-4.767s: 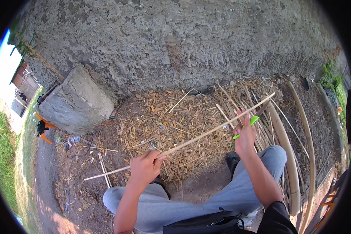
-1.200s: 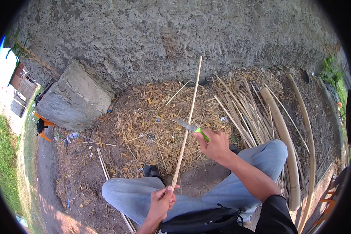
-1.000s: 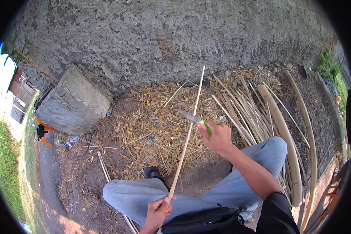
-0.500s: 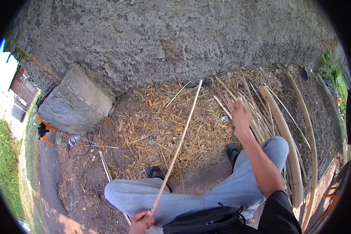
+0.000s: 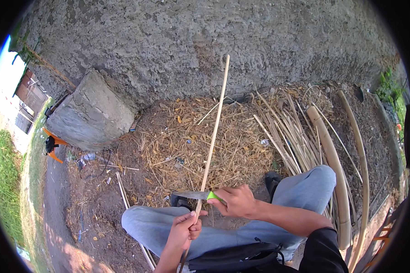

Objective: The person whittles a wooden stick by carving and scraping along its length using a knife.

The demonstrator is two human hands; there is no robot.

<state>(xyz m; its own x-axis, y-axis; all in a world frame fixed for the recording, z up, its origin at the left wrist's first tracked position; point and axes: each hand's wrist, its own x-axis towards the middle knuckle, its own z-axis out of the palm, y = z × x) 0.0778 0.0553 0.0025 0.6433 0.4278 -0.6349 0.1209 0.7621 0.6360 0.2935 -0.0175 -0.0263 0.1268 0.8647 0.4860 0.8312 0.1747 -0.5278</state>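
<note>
A long, thin bamboo strip (image 5: pixel 216 123) slants up and away from my lap, its far end in front of the grey wall. My left hand (image 5: pixel 187 232) is closed round it near its lower part, above my legs. In my right hand (image 5: pixel 239 201) is a knife (image 5: pixel 193 194) with a bright green handle, gripped with the fingers wrapped round it. The blade points left and lies across the strip just above my left hand. Most of the handle is hidden in my right fist.
Several split bamboo strips (image 5: pixel 289 136) lie in a pile at the right, beside a thick bamboo pole (image 5: pixel 328 168) and a thinner curved one (image 5: pixel 356 150). A concrete block (image 5: pixel 93 111) stands at the left. Shavings and dry leaves (image 5: pixel 168 145) cover the ground before the rough wall (image 5: pixel 205 41).
My right hand has come down and left from over the pile, bringing the knife onto the bamboo strip. My left hand has risen and moved right, and the strip's far end reaches higher.
</note>
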